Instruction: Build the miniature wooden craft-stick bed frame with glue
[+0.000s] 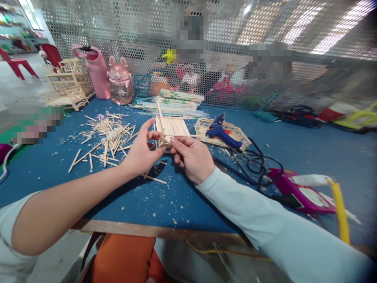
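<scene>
A small model built of thin wooden sticks (174, 126), with a slatted panel and an upright post, is between my hands. My left hand (144, 147) grips its near left corner, thumb below and fingers curled around the side. At the front edge, my right hand (193, 155) is closed in a pinch on a thin wooden stick (200, 136) lying across the model. The fingertips partly hide that joint. Just right of the model, a blue glue gun (224, 135) rests on a second stick frame (244, 138).
Loose cut sticks (108, 143) lie scattered to the left. Behind stand a pink bottle (98, 74), a rabbit-eared bottle (120, 88) and bundled sticks (179, 96) before a perforated metal screen. A black cord (259, 161) and a purple tool (306, 194) lie on the right.
</scene>
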`<state>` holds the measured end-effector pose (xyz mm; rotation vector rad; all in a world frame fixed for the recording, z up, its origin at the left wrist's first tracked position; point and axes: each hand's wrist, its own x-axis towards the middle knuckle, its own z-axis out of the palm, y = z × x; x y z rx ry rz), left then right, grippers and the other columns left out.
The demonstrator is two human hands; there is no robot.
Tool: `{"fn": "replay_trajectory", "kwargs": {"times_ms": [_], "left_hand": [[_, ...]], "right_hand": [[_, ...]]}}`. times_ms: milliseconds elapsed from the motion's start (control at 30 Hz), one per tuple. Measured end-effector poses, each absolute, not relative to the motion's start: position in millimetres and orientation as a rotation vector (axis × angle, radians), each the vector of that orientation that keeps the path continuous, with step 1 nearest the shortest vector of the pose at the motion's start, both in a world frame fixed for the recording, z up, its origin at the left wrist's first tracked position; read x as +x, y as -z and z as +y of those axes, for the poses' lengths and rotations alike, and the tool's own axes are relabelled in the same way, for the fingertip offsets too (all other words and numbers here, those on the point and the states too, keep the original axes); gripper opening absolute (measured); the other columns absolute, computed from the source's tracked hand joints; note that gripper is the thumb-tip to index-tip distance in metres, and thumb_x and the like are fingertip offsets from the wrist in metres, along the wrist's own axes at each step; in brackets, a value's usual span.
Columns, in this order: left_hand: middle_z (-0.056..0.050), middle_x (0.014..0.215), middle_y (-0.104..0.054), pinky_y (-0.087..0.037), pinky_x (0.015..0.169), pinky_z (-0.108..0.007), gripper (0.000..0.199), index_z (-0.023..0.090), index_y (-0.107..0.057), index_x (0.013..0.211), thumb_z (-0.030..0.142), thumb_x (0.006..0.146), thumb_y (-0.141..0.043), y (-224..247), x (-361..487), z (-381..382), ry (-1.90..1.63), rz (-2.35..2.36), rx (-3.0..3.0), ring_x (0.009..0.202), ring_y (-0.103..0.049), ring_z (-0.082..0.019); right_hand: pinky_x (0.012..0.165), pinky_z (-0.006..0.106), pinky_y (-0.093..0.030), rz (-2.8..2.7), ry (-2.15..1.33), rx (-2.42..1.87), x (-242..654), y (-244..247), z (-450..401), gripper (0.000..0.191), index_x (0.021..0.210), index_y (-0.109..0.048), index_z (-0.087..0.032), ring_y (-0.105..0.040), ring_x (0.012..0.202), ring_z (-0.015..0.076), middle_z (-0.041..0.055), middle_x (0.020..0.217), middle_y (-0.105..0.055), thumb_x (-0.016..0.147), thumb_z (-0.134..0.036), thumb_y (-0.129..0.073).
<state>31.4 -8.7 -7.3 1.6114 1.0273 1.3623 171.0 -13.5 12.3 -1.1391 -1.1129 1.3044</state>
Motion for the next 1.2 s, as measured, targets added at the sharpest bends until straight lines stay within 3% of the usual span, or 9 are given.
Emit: {"fn": "replay_trajectory", "kwargs": {"times_ms": [267, 733, 1200], "left_hand": [[-0.007, 0.092, -0.065, -0.044, 0.069, -0.030, 0.073, 0.012, -0.028, 0.136, 0.008, 0.072, -0.062, 6.0, 33.0, -8.2, -1.342, 1.046, 1.572, 0.076, -0.058, -0.014], [-0.006, 0.093, -0.066, -0.043, 0.072, -0.030, 0.062, 0.015, -0.036, 0.129, 0.011, 0.073, -0.061, 10.1, 31.4, -8.4, -1.347, 1.095, 1.701, 0.085, -0.060, -0.016], [-0.006, 0.093, -0.067, -0.043, 0.072, -0.032, 0.060, 0.013, -0.036, 0.128, 0.010, 0.073, -0.059, 7.2, 30.7, -10.6, -1.322, 1.102, 1.703, 0.078, -0.059, -0.014]], "right_hand": [[0.025, 0.014, -0.023, -1.161, -1.276, -1.147, 169.5, -9.3, -11.5, 0.011, 0.077, -0.062, -0.014, -0.038, 0.025, 0.0016, -0.0086, 0.042, -0.055, 0.075, -0.025, -0.063], [0.027, 0.014, -0.022, -1.174, -1.291, -1.136, 170.0, -8.9, -11.7, 0.015, 0.074, -0.060, -0.015, -0.038, 0.026, 0.0015, -0.0083, 0.041, -0.055, 0.072, -0.027, -0.067], [0.027, 0.013, -0.023, -1.194, -1.300, -1.117, 169.0, -8.3, -11.8, 0.011, 0.075, -0.060, -0.015, -0.038, 0.026, 0.0014, -0.0084, 0.041, -0.055, 0.073, -0.025, -0.065]]}}
